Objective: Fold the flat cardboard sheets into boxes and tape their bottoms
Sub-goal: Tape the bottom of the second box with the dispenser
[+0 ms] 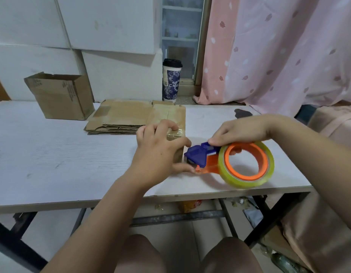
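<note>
Cardboard box (170,115), tape already across its top, stands mid-desk (52,154), gripped by the left hand (157,154). The right hand (242,131) holds the tape dispenser (229,164) against the box's side. Taping looks nearly done; next, likely cutting the strip and pressing it flat.

my only view is the head camera: it sits close above the near edge of the white rectangular table (52,154), facing forward and down across it.

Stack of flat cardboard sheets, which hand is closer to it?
Left. The left hand grips the small box beside the stack; the right hand holds the tape dispenser farther right.
</note>
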The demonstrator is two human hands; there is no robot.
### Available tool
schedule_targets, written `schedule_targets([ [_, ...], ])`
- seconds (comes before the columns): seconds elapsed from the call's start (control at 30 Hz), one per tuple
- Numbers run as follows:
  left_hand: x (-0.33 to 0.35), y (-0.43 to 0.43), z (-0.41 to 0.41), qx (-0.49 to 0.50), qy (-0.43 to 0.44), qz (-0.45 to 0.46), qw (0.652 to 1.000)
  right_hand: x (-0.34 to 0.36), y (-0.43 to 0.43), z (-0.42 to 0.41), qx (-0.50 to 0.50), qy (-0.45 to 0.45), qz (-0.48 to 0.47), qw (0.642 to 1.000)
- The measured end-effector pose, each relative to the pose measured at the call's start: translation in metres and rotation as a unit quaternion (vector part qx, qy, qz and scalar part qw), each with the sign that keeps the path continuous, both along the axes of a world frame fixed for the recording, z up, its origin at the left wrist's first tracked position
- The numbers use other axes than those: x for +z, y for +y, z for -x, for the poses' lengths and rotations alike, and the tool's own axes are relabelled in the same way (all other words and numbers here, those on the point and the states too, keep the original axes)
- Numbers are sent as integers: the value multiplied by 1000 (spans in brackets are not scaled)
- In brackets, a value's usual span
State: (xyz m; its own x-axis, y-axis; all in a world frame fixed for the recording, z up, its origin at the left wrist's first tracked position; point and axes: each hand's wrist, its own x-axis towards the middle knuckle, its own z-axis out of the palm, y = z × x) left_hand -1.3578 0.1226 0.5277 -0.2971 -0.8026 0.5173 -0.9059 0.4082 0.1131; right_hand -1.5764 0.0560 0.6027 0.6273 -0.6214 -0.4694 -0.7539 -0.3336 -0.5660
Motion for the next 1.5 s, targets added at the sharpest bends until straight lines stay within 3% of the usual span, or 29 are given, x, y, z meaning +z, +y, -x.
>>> schedule_targets([
  [0.17,2,-1,-7,-35,20,-21,999,-38,2,18,-85,-119,-196,970],
  [0.3,0,-3,-11,-52,38,-15,998,-65,1,30,-202,-174,-280,922],
  [0.4,-3,-3,-11,-48,47,-9,998,-75,8,35,-222,-199,-325,898],
  [0.57,-4,1,-8,-39,40,11,998,-80,5,46,-295,-250,-285,877],
  [0.9,0,-3,-3,35,28,52,998,-70,-17,49,-360,-225,-209,881],
  [1.13,5,-6,-6,17,96,34,995,-64,-25,30,-375,-116,-75,917],
  [1.23,6,-7,-6,14,111,32,993,-63,-24,26,-358,-29,57,931],
  [1.33,5,-6,-7,12,110,49,993,-60,-20,24,-322,20,120,939],
  [1.4,4,-6,-6,9,117,50,992,-53,-13,21,-306,49,225,924],
  [1.43,3,-6,-7,9,114,50,992,-50,-11,19,-313,38,304,899],
  [1.5,4,-6,-8,13,113,49,992,-44,-1,6,-318,-86,421,845],
])
